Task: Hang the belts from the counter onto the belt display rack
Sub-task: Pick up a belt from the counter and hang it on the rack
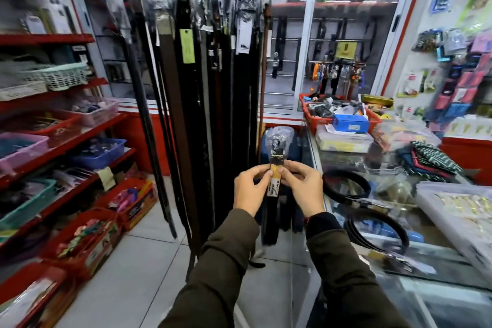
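1. Left hand (249,189) and right hand (303,185) both pinch 1 belt (274,189) at its yellow tag, fingers closed round it, in front of the belt rack (202,61)
2. 2 coiled belts (346,186) wait on the glass counter (426,261)
3. Step in hand looks like readying the belt for hanging; next it needs lifting so its bagged top reaches a rack hook
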The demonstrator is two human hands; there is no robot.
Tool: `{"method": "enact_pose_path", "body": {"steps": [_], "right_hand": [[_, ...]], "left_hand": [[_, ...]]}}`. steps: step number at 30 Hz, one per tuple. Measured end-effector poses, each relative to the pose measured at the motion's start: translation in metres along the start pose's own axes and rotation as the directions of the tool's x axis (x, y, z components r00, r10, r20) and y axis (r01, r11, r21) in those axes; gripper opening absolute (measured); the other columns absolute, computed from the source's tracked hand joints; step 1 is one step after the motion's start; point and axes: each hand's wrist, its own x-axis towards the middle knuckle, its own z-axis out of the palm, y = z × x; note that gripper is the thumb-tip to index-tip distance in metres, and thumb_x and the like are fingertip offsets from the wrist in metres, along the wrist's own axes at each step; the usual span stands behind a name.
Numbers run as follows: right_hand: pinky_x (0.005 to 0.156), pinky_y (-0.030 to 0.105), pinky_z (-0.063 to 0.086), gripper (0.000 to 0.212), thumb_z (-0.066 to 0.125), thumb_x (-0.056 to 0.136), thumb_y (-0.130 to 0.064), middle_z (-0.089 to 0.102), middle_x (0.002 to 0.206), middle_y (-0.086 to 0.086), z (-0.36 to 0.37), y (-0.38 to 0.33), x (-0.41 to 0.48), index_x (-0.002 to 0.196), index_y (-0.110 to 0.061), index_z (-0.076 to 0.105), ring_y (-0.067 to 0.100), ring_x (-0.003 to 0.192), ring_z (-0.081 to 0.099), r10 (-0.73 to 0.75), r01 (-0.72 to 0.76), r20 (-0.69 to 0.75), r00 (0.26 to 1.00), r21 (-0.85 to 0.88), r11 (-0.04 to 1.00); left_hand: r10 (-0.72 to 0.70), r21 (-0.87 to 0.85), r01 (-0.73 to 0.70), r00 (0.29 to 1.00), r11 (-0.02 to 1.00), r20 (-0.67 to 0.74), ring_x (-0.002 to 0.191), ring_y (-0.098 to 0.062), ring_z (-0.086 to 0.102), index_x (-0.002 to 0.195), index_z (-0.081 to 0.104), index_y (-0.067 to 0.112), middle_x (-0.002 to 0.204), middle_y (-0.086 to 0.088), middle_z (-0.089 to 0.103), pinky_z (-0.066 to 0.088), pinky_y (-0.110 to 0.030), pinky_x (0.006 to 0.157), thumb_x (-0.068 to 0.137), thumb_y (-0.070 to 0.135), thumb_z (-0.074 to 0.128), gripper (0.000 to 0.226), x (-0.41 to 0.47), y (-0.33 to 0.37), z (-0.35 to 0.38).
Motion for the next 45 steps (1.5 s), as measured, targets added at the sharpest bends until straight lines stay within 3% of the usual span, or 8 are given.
{"method": "enact_pose_path", "body": {"steps": [8, 16, 21, 26, 30, 36, 42, 45], "right_hand": [[0.088, 0.040, 0.060, 0.027, 0.075, 0.083, -0.013, 0.078, 0.103, 0.014, 0.055, -0.039, 0.008, 0.109, -0.005, 0.075, 0.027, 0.101, 0.074, -0.022, -0.008, 0.180, 0.983, 0.164, 0.986], [0.086, 0.027, 0.059, 0.022, 0.070, 0.089, -0.012, 0.077, 0.106, 0.005, 0.132, -0.122, 0.026, 0.110, -0.017, 0.072, 0.017, 0.103, 0.073, -0.209, 0.138, 0.253, 0.944, 0.271, 0.952], [0.082, 0.026, 0.059, 0.024, 0.071, 0.088, -0.013, 0.076, 0.103, 0.001, 0.179, -0.190, 0.045, 0.112, -0.016, 0.072, 0.008, 0.094, 0.074, -0.315, 0.232, 0.240, 0.918, 0.320, 0.919], [0.075, 0.032, 0.062, 0.017, 0.070, 0.088, -0.009, 0.075, 0.098, 0.011, 0.219, -0.250, 0.066, 0.104, -0.008, 0.074, 0.017, 0.088, 0.075, -0.352, 0.250, 0.234, 0.906, 0.375, 0.893], [0.073, 0.035, 0.062, 0.030, 0.069, 0.089, -0.010, 0.074, 0.109, 0.022, 0.240, -0.284, 0.075, 0.117, 0.002, 0.069, 0.034, 0.103, 0.073, -0.355, 0.259, 0.240, 0.904, 0.352, 0.899], [0.064, 0.030, 0.063, 0.029, 0.066, 0.090, -0.008, 0.073, 0.108, 0.025, 0.252, -0.303, 0.077, 0.116, 0.006, 0.068, 0.028, 0.086, 0.071, -0.298, 0.207, 0.267, 0.916, 0.321, 0.924], [0.067, 0.031, 0.062, 0.030, 0.065, 0.091, -0.006, 0.071, 0.114, 0.026, 0.258, -0.303, 0.079, 0.119, 0.007, 0.066, 0.035, 0.094, 0.072, -0.198, 0.122, 0.264, 0.944, 0.278, 0.953], [0.063, 0.028, 0.061, 0.030, 0.063, 0.092, -0.003, 0.070, 0.106, 0.023, 0.260, -0.305, 0.075, 0.119, 0.009, 0.064, 0.028, 0.080, 0.071, -0.193, 0.094, 0.275, 0.942, 0.334, 0.938]], "left_hand": [[-0.001, -0.212, -0.028, 0.991, 0.977, -0.135, 0.100, -0.012, 0.074, 0.115, 0.076, 0.010, 0.107, -0.002, 0.079, 0.059, -0.035, 0.094, 0.094, 0.018, 0.069, 0.024, 0.026, 0.011, -0.065], [-0.011, -0.456, -0.114, 0.965, 0.882, -0.263, 0.103, -0.024, 0.075, 0.108, 0.077, 0.011, 0.106, -0.011, 0.079, 0.060, -0.036, 0.086, 0.089, 0.013, 0.074, 0.020, 0.063, 0.054, -0.146], [0.078, -0.459, -0.239, 0.936, 0.856, -0.342, 0.096, -0.013, 0.074, 0.110, 0.075, 0.011, 0.102, -0.007, 0.078, 0.061, -0.025, 0.080, 0.091, 0.010, 0.071, 0.020, 0.092, 0.110, -0.204], [0.168, -0.364, -0.328, 0.899, 0.872, -0.405, 0.102, -0.023, 0.074, 0.113, 0.075, 0.003, 0.106, -0.013, 0.078, 0.060, -0.044, 0.091, 0.090, 0.014, 0.074, 0.026, 0.122, 0.157, -0.258], [0.123, -0.429, -0.292, 0.917, 0.854, -0.379, 0.089, -0.022, 0.073, 0.117, 0.072, 0.001, 0.106, -0.018, 0.076, 0.063, -0.032, 0.073, 0.092, 0.012, 0.071, 0.028, 0.136, 0.182, -0.286], [-0.002, -0.522, -0.133, 0.968, 0.842, -0.249, 0.068, -0.012, 0.071, 0.120, 0.071, 0.001, 0.091, -0.010, 0.075, 0.057, -0.020, 0.052, 0.092, 0.015, 0.071, 0.031, 0.150, 0.193, -0.307], [-0.073, -0.527, -0.041, 0.978, 0.849, -0.195, 0.062, -0.007, 0.070, 0.119, 0.072, 0.006, 0.088, -0.005, 0.075, 0.057, -0.019, 0.053, 0.092, 0.017, 0.071, 0.030, 0.158, 0.186, -0.309], [-0.058, -0.546, -0.074, 0.974, 0.835, -0.221, 0.064, -0.009, 0.070, 0.117, 0.074, 0.005, 0.085, -0.005, 0.075, 0.058, -0.020, 0.057, 0.091, 0.016, 0.071, 0.028, 0.161, 0.183, -0.310]]}}
